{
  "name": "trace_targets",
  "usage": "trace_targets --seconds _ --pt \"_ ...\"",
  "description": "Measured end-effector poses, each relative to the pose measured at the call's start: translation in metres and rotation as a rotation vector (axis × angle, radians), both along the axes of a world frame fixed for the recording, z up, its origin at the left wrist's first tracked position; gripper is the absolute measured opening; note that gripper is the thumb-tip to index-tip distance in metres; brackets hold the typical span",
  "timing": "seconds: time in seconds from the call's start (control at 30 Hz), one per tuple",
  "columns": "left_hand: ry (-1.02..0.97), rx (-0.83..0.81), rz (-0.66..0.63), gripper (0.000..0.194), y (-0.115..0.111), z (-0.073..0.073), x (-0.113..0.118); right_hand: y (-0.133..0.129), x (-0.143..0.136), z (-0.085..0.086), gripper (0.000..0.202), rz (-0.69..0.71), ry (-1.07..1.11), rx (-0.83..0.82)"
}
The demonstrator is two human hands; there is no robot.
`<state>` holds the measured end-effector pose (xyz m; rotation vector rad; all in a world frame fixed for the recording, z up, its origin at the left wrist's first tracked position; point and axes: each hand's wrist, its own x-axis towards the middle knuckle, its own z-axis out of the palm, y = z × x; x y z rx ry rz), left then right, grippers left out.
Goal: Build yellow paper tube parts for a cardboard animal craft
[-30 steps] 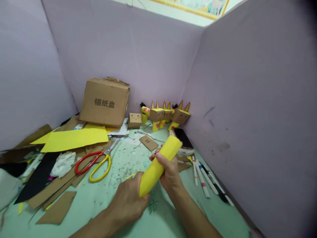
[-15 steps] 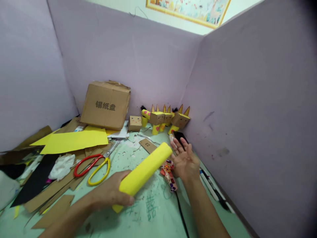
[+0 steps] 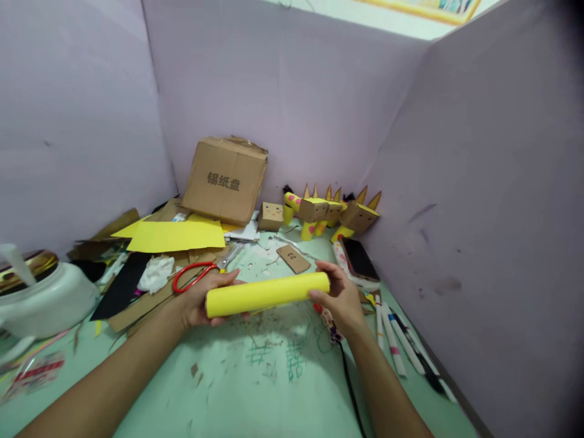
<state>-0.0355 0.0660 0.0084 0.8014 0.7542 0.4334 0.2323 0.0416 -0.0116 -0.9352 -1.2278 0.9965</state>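
A yellow paper-covered tube (image 3: 267, 293) lies nearly level between my two hands, above the green tabletop. My left hand (image 3: 207, 297) is closed around its left end, with some fingers hidden behind and beneath it. At the other end, my right hand (image 3: 337, 295) grips the tube between thumb and fingers. Beneath my right hand lies a patterned tool with a black cord (image 3: 332, 326), partly covered. Scissors (image 3: 194, 277) with a red handle rest just beyond my left hand, which hides part of them.
Yellow paper (image 3: 176, 236) and a cardboard box (image 3: 225, 180) are at the back left. Cardboard animal figures (image 3: 314, 210) stand along the back wall. A phone (image 3: 359, 258) and several markers (image 3: 395, 340) lie on the right. A white container (image 3: 50, 304) sits far left.
My right hand, open and apart from the tube before, now grips its right end. The tube has turned from a steep slant to nearly level. The view has shifted left.
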Motion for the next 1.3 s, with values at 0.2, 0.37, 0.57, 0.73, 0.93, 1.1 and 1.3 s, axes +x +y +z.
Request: trace_targets --seconds 0.2,0.37,0.57,0.73,0.93,1.1,1.3 --pt "0.021 -0.044 0.077 0.051 0.001 0.002 -0.005 -0.007 0.000 0.003 0.043 0.101 -0.027 -0.147" --pt "-0.127 0.041 0.360 0.040 0.008 0.002 -0.011 -0.013 -0.012 0.008 0.042 0.137 0.116 -0.302" --pt "-0.168 0.276 0.404 0.032 -0.013 0.007 0.016 -0.023 -0.051 0.005 0.039 0.077 0.375 -0.375" --pt "0.005 0.339 0.526 0.020 -0.022 0.002 0.029 -0.024 -0.054 0.005 0.030 -0.019 0.526 -0.348" --pt "0.104 0.405 0.583 0.029 -0.020 0.003 0.019 -0.013 -0.028 0.008 0.021 -0.121 0.619 -0.257" --pt "0.010 0.401 0.623 0.036 -0.034 0.005 0.039 -0.028 -0.053 0.002 0.025 -0.001 0.520 -0.250" --pt "-0.142 0.347 0.775 0.039 -0.038 0.008 0.043 -0.034 -0.067 -0.016 0.047 0.188 -0.184 -0.069"
